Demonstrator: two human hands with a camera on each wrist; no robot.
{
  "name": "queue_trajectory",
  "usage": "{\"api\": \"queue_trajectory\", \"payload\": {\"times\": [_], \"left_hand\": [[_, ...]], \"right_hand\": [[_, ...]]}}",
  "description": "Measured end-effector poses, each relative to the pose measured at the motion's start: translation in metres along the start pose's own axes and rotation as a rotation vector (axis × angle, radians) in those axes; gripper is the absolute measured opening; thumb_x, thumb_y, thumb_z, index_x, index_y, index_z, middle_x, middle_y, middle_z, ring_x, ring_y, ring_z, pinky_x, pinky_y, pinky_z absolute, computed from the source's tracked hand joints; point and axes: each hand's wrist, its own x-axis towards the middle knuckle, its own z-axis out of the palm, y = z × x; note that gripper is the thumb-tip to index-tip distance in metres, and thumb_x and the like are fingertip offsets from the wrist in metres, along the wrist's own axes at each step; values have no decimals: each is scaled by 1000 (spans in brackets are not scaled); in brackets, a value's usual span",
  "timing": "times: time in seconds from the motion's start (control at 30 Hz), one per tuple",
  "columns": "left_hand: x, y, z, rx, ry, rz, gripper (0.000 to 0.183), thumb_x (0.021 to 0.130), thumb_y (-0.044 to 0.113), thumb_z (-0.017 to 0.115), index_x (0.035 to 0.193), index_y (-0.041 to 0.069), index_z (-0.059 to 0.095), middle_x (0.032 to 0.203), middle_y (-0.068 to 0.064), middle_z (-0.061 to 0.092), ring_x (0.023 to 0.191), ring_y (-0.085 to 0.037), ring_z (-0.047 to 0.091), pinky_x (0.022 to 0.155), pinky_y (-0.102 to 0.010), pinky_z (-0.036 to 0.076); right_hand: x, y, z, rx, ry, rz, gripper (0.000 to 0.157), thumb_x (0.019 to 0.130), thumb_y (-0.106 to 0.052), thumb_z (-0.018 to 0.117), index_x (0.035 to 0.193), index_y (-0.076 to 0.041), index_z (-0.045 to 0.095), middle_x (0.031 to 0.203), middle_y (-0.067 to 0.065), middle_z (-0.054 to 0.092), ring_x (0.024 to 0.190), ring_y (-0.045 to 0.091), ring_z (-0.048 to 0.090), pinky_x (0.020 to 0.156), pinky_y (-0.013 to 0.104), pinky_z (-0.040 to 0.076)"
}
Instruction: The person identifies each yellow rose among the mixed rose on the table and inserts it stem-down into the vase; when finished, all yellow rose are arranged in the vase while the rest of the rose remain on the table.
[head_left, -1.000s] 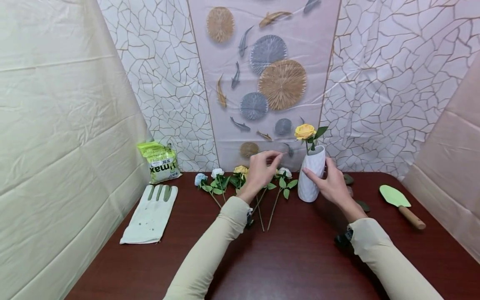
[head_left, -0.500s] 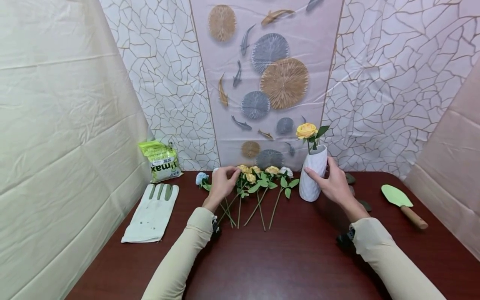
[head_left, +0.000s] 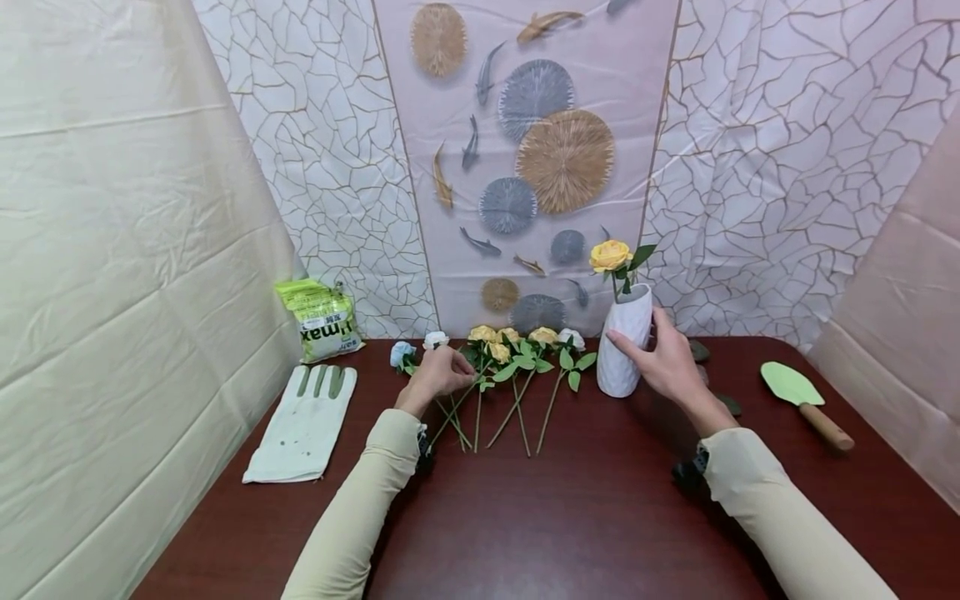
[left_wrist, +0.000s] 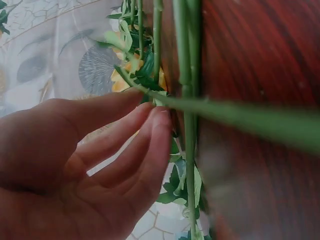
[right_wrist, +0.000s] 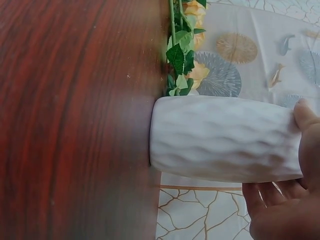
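Note:
In the head view, my left hand [head_left: 437,372] is low among the roses lying at the back of the table. Up close in the left wrist view, its thumb and fingertips pinch the green stem [left_wrist: 225,112] of a rose; which bloom belongs to it is unclear. Yellow roses [head_left: 543,335] lie just to the right, and a white rose [head_left: 435,340] is right behind the hand. My right hand [head_left: 670,364] grips the upper part of a white textured vase [head_left: 624,354], thumb in front, fingers behind. One yellow rose [head_left: 610,256] with leaves stands in the vase.
At the left lie a white glove [head_left: 300,433] with green fingers and a green bag [head_left: 322,323]. On the right are a trowel [head_left: 793,385] with a wooden handle and dark stones [head_left: 727,406] beside the right wrist. Patterned cloth [head_left: 555,250] hangs behind the table.
My left hand has moved away from the vase to the left, then down to the stems. My right hand keeps holding the vase, which has stayed in place with its yellow rose.

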Motion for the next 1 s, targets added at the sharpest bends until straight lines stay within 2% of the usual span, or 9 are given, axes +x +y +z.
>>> {"api": "queue_trajectory", "payload": {"times": [0.2, 0.33, 0.53, 0.8, 1.0], "left_hand": [[-3, -2, 0, -36, -92, -17, 13, 94, 23, 73, 99, 13, 79, 81, 0, 76, 74, -16, 73, 68, -28, 57], [-3, -3, 1, -65, -120, -11, 13, 95, 23, 71, 99, 12, 78, 82, -2, 77, 72, -16, 74, 69, -29, 59], [0, -5, 3, -176, -193, -4, 15, 96, 17, 69, 99, 5, 77, 86, -9, 78, 75, -20, 75, 71, -32, 63], [0, -5, 0, -281, -221, -6, 15, 97, 18, 68, 101, 5, 75, 93, -10, 77, 79, -22, 75, 75, -35, 62], [-1, 2, -6, -394, -229, 41, 17, 98, 19, 66, 105, 5, 74, 103, -16, 76, 90, -28, 75, 85, -43, 62]], "right_hand": [[0, 0, -1, 5, -7, 3, 84, 89, -58, 68, 149, -8, 37, 131, 19, 56, 114, 35, 58, 88, 52, 51], [-1, 1, 0, -1, -4, -4, 84, 90, -58, 68, 150, -8, 36, 132, 20, 56, 115, 36, 57, 88, 53, 50], [1, 1, 0, -4, -8, 1, 87, 90, -59, 67, 151, -8, 34, 135, 20, 54, 118, 36, 55, 91, 54, 49], [1, -1, 0, 2, -5, 6, 85, 89, -59, 68, 150, -8, 36, 134, 20, 54, 118, 36, 55, 92, 53, 49], [1, -2, 0, -5, -4, 5, 85, 90, -59, 67, 150, -8, 36, 134, 20, 54, 118, 37, 56, 92, 54, 49]]}}
